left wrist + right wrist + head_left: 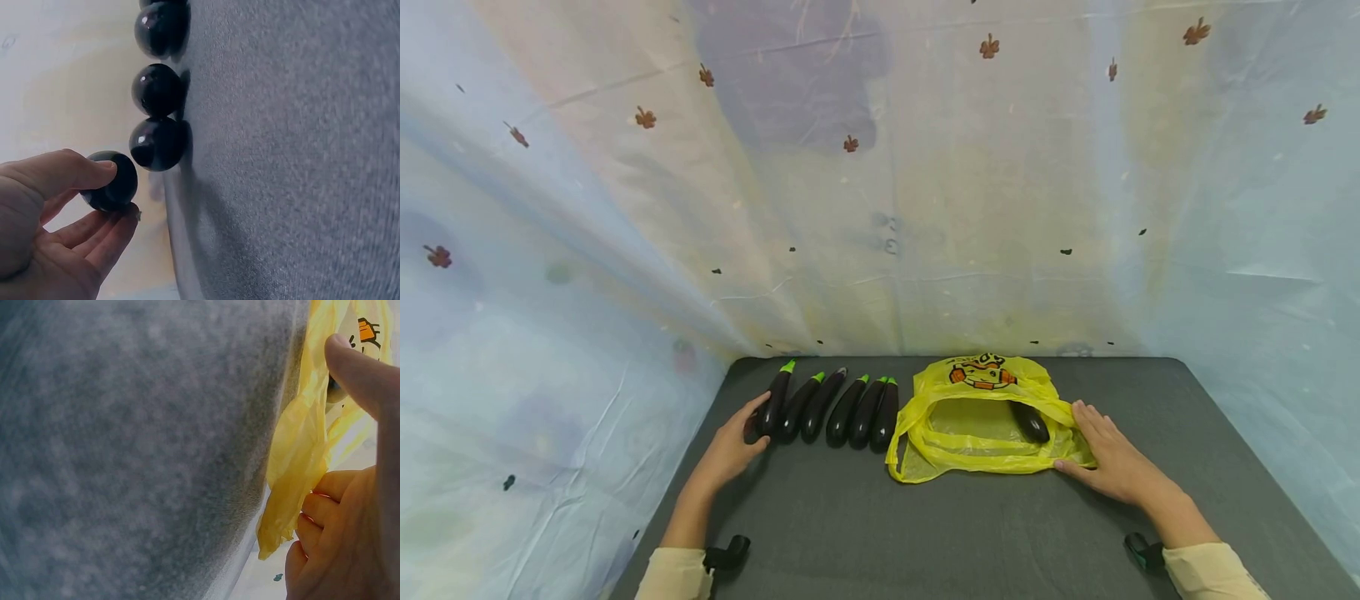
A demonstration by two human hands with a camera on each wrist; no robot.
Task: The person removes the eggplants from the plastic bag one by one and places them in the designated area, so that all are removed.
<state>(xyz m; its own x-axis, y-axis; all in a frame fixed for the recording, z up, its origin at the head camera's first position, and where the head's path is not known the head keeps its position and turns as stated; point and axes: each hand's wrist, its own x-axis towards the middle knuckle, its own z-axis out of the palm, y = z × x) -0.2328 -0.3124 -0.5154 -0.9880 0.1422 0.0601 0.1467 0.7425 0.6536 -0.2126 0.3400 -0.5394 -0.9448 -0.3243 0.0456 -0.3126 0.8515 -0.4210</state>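
My left hand grips the leftmost eggplant of a row. In the left wrist view, thumb and fingers close around the rounded end of this eggplant, which stands apart from its neighbour. A yellow plastic bag with a printed picture lies to the right of the row, its mouth facing me. Inside it one eggplant is partly visible. My right hand rests against the bag's right side, fingers extended and thumb spread apart at the near edge; the right wrist view shows yellow film between them.
Several more dark eggplants lie side by side between my left hand and the bag, green stems pointing away. All lie near the far edge of a grey table. A patterned curtain hangs behind and at both sides.
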